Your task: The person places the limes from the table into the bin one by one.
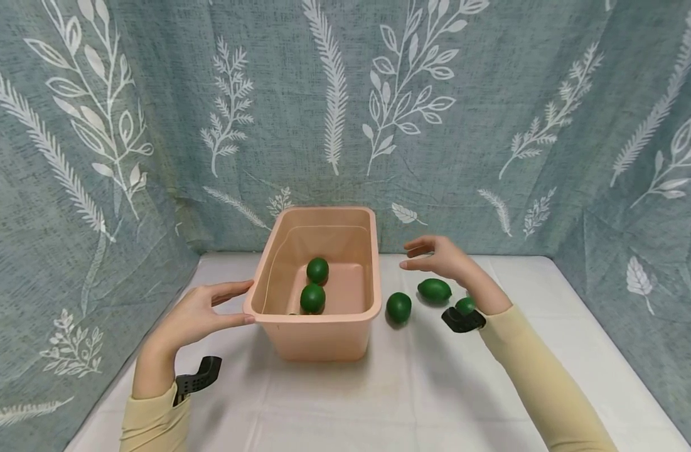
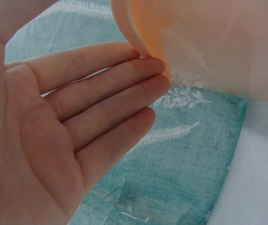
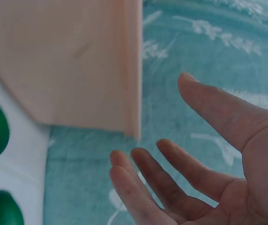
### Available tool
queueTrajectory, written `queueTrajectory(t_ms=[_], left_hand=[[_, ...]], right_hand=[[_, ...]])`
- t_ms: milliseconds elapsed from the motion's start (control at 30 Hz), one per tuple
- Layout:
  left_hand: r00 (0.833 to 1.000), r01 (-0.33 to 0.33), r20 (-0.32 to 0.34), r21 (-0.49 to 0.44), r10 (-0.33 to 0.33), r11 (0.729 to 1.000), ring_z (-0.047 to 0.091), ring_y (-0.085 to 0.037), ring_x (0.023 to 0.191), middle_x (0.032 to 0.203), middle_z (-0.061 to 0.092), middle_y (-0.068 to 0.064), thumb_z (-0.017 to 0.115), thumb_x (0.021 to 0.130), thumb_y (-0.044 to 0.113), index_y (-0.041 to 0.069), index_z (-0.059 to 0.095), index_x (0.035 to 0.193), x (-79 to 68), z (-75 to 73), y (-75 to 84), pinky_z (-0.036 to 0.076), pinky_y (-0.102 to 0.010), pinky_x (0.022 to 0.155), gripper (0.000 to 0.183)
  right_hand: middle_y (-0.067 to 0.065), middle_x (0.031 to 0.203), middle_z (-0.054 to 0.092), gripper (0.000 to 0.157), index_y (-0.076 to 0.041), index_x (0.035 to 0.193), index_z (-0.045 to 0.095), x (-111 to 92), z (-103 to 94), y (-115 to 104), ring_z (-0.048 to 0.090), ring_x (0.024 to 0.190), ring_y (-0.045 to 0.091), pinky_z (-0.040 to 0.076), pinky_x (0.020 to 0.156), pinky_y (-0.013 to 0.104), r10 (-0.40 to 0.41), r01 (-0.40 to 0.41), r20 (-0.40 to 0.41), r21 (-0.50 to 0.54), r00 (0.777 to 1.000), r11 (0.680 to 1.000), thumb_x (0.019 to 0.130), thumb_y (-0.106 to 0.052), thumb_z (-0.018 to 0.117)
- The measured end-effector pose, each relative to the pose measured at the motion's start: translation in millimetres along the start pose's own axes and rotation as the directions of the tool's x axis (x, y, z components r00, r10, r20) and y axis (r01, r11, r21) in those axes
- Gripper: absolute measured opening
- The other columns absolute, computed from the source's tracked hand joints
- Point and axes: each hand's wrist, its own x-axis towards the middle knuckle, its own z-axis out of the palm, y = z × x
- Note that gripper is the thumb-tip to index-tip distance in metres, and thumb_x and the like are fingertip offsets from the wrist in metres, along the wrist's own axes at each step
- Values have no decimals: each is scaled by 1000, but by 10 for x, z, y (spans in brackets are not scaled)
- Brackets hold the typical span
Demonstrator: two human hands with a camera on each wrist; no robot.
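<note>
A peach plastic bin (image 1: 322,339) stands on the white table. Two green limes (image 1: 317,270) lie inside it, and a small dark sliver by its near rim is too hidden to tell. With fingers nearly straight, my left hand (image 1: 201,314) touches the bin's left rim; the left wrist view shows the fingertips (image 2: 157,65) against its edge. To the right of the bin my right hand (image 1: 435,256) hovers, fingers loosely bent and apart, holding nothing. Below it on the table are a round-looking lime (image 1: 398,307), a lime on its side (image 1: 434,290) and a partly hidden lime (image 1: 466,306).
A blue-green curtain (image 1: 289,94) with white leaf prints hangs behind the table and along both sides. Black wrist mounts (image 1: 198,375) sit on both forearms, the right one covering part of a lime. The white tabletop (image 1: 435,389) extends in front of the bin.
</note>
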Motion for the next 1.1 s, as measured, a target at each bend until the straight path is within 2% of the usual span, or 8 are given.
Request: queueTrajectory(t_ms=[267,533,700,933,1100], left_hand=[[1000,4,1,5,-4,1000,50,-35,127,134,57,-8,74,80,42,12,55,135,2,12,-8,43,-54,101,65],[1000,-1,-2,7,1,1000,50,-34,127,134,57,-8,74,80,41,12,55,134,10,10,0,43,-52,102,65],[1000,-9,-8,14,9,1000,50,-33,127,133,58,-7,74,80,41,12,56,134,12,7,3,43,-50,102,64],[1000,-10,-5,12,10,1000,50,-33,127,133,58,-7,74,80,41,12,55,134,2,5,12,43,-50,103,64],[1000,-4,-5,8,4,1000,50,-33,127,133,58,-7,74,80,41,12,56,134,-5,4,20,43,-51,102,64]], right_hand=[[16,135,54,66,-11,137,50,-111,-99,404,45,128,36,42,103,53,54,-54,-21,-7,998,999,84,-45,69],[20,136,52,67,-8,138,49,-188,-168,759,49,124,36,47,98,49,103,-102,-44,12,994,995,84,-44,69],[22,135,52,65,-5,137,48,-238,-183,915,53,120,37,48,97,48,138,-137,-63,20,988,990,86,-39,69],[25,133,52,67,-1,136,49,-320,-168,1118,47,123,42,46,97,53,160,-166,-106,-54,981,985,85,-41,69],[25,135,50,72,-1,137,46,-380,-172,1261,44,124,43,44,98,55,183,-190,-117,-46,976,981,85,-43,69]])
